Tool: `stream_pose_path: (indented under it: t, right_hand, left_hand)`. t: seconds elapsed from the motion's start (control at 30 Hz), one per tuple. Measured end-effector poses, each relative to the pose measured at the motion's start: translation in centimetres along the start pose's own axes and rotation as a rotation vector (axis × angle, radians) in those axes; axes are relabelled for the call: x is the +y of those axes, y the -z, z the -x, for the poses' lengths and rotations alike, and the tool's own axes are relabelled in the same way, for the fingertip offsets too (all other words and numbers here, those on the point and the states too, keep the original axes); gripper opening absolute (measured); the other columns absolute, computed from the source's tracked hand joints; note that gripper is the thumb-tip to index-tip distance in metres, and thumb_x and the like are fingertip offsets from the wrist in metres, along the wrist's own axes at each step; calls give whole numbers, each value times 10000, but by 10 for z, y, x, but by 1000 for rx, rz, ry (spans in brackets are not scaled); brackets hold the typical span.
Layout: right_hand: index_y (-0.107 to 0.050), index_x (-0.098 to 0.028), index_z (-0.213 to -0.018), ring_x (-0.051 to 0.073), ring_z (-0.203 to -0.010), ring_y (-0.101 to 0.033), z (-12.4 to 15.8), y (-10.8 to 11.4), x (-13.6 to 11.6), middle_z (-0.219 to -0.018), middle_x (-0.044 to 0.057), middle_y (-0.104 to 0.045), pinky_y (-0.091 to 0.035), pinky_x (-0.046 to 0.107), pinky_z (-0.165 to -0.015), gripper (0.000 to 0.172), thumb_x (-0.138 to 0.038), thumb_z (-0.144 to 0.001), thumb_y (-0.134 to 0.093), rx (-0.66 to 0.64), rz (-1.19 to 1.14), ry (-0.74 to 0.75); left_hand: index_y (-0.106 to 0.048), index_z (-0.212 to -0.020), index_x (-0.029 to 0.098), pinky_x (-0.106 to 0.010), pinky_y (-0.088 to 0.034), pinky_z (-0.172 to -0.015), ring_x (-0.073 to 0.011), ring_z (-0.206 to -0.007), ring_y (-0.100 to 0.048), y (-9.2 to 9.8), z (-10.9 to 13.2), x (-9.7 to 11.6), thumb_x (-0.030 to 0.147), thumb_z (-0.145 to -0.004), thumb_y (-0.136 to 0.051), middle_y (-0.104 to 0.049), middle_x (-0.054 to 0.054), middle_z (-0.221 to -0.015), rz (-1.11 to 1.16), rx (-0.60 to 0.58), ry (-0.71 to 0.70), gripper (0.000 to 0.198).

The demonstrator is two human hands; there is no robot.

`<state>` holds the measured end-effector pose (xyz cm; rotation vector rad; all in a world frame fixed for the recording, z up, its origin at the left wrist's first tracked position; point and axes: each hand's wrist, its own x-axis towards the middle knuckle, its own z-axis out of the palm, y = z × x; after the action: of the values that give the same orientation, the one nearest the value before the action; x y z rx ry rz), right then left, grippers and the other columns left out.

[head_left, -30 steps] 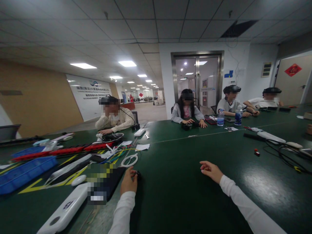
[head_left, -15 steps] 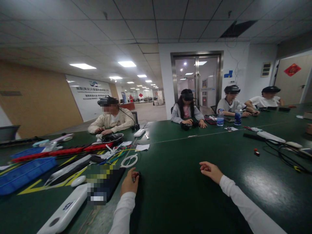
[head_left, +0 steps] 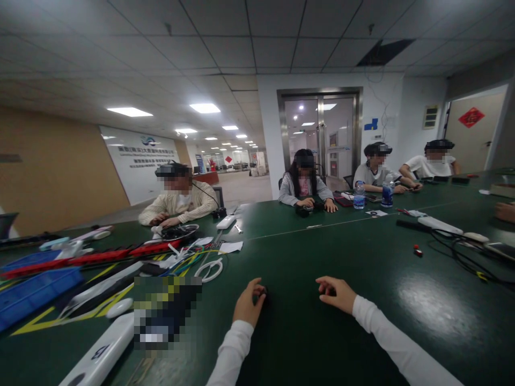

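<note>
Our left hand (head_left: 248, 304) is nearly closed, pinching a small dark part (head_left: 264, 292) at the desk (head_left: 290, 257), our right hand (head_left: 337, 294) half-curled, nothing visible in it, so we read a holding step calling for steady grip, white coil (head_left: 210, 271) the likeliest snag, bottles (head_left: 359, 196) beyond.

The head-worn camera looks forward over the tabletop (head_left: 298, 252), left hand (head_left: 247, 305) and right hand (head_left: 339, 294) near, ceiling (head_left: 273, 53) above.

Table left (head_left: 92, 370): tray (head_left: 44, 297) — coil (head_left: 220, 268) to its right
Table right: cable (head_left: 472, 271)
Far side: bottles (head_left: 359, 198) — door (head_left: 321, 118) behind
</note>
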<state>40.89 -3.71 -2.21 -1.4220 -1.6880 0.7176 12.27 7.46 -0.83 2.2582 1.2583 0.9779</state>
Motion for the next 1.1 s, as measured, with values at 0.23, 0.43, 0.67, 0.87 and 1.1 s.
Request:
stream_pose_path:
  t: [0.23, 0.43, 0.67, 0.87, 1.1]
  right_hand:
    - [-401, -251, -1170, 153, -769, -532, 0, -20, -27, -935, -3, -575, -391, 315, -769, 584, -422, -661, -630, -105, 174, 114]
    - [-423, -272, -1137, 161, -771, -520, -3, -24, -28, -944, -7, -559, -357, 309, -751, 578, -464, -635, -637, -101, 268, 132]
    - [-408, -279, -1134, 159, -760, -502, 0, -23, -40, -934, -7, -539, -343, 295, -732, 567, -497, -651, -609, -103, 325, 105]
    - [-402, -289, -1141, 166, -794, -494, 7, -16, -58, -959, -3, -524, -336, 294, -731, 515, -507, -700, -553, -120, 313, 112]
    - [-416, -302, -1128, 173, -785, -491, 7, -11, -65, -946, -2, -523, -356, 304, -722, 491, -490, -699, -561, -137, 263, 73]
  left_hand:
    - [-450, -1093, 237, -318, -410, -817, -134, -846, -539, -45, 19, 67, 172, -691, -440, -588, -19, -905, 39, -175, -173, 407]
    - [-449, -1093, 222, -298, -407, -819, -130, -843, -531, -47, 23, 78, 150, -681, -445, -581, -22, -893, 55, -211, -183, 419]
    - [-457, -1080, 221, -308, -413, -822, -131, -847, -534, -46, 23, 79, 142, -677, -451, -581, -21, -894, 81, -215, -166, 412]
    - [-452, -1068, 229, -318, -430, -819, -124, -828, -556, -39, 21, 80, 154, -683, -458, -597, -10, -892, 189, -196, -140, 392]
    - [-449, -1022, 178, -342, -467, -775, -161, -821, -596, -12, 4, 65, 301, -656, -552, -617, -51, -905, 505, 141, 94, 400]
